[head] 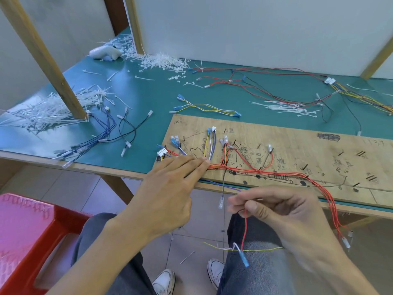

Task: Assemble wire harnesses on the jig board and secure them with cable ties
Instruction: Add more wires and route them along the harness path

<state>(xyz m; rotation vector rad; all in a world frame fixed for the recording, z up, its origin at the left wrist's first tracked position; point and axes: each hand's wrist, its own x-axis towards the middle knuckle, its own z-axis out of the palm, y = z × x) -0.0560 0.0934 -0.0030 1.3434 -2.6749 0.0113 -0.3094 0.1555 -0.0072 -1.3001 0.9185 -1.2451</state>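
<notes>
Here, assembly is under way, by judgement in its routing stage. The jig board (pixel 297 145) lies along the near edge of the table (pixel 148 92). A wire bundle (pixel 265 172) of mostly red leads runs along the board's near edge, with short branches of yellow, white and purple wire rising to connectors at pegs near its left end. The left hand (pixel 170 188), fingers straight and together, presses the bundle flat at the board's near left corner. The right hand (pixel 282 209), off the board's near edge and above the lap, pinches a red wire (pixel 245 226) between thumb and fingertips. This wire hangs down to a blue terminal (pixel 244 259) and is not yet laid among the pegs. Several red leads spill over the near edge at the right, their ends dangling. No tie can be made out round the bundle (blur and small scale leave this uncertain), so the securing step appears wholly to remain. Cable ties (pixel 161 61) lie heaped at the table's far edge, with further heaps at its left edge and beyond the board's far edge. Loose wire sets (pixel 208 107) rest between board and far edge, probably awaiting later harnesses.
</notes>
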